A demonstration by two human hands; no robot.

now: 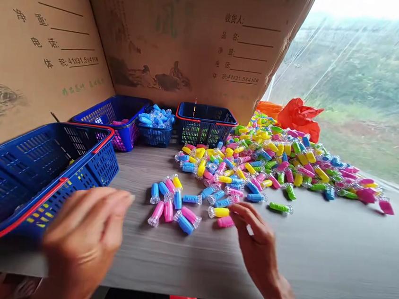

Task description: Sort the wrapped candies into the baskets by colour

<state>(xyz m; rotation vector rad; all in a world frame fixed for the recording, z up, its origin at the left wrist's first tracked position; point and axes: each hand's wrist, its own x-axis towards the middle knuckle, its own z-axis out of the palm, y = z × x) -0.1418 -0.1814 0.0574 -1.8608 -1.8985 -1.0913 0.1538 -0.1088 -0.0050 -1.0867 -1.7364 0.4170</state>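
Observation:
Many small coloured plastic pieces (pixel 269 161), pink, yellow, blue and green with clear ends, lie heaped on the grey table (pixel 334 259). A smaller loose group (pixel 175 204) lies near the front. My right hand (pixel 257 246) rests on the table with its fingertips touching a pink piece (pixel 225 221) beside a yellow one (pixel 218 212); its fingers are bent and slightly apart. My left hand (pixel 83 242) hovers low at the front left next to a large blue basket (pixel 33 175), knuckles up, fingers curled downward and blurred; nothing shows in it.
Three more blue baskets stand at the back: one with pink pieces (pixel 117 119), a small one full of blue pieces (pixel 155 126), and one with a red rim (pixel 204 121). Cardboard boxes (pixel 182 38) wall off the back and left. An orange bag (pixel 299 115) lies behind the heap.

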